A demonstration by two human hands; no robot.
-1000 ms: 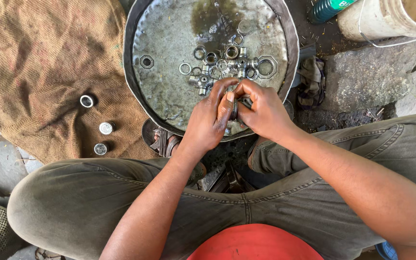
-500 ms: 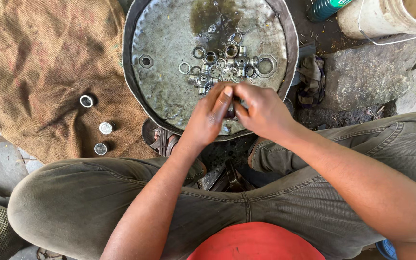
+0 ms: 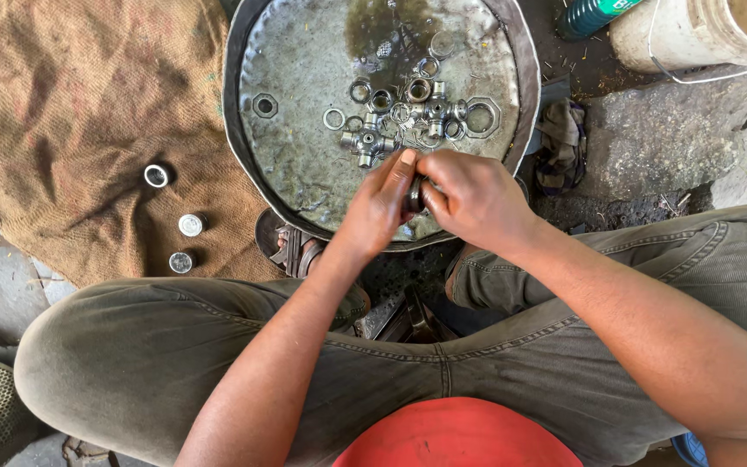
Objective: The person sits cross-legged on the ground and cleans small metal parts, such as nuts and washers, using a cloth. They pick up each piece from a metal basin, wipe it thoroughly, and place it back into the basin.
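Observation:
My left hand [image 3: 379,207] and my right hand [image 3: 473,199] meet over the near edge of a round metal pan [image 3: 304,164]. Both grip one small dark metal cup-shaped part [image 3: 414,194] pinched between the fingertips; most of it is hidden by my fingers. Just beyond my hands, in the pan's middle, lies a cluster of metal rings, nuts and a cross-shaped joint piece [image 3: 365,143]. A large hexagonal nut [image 3: 481,117] lies at the cluster's right, and a smaller hex nut [image 3: 264,105] sits alone at the left.
A brown burlap cloth [image 3: 71,112] lies left of the pan with three small round bearing caps [image 3: 181,225] on it. A white bucket [image 3: 693,35] and a green bottle [image 3: 594,15] stand at the top right. A dark rag [image 3: 561,143] lies on stone beside the pan.
My hands stay over the pan's near edge, and the fingers have shifted slightly around the small part.

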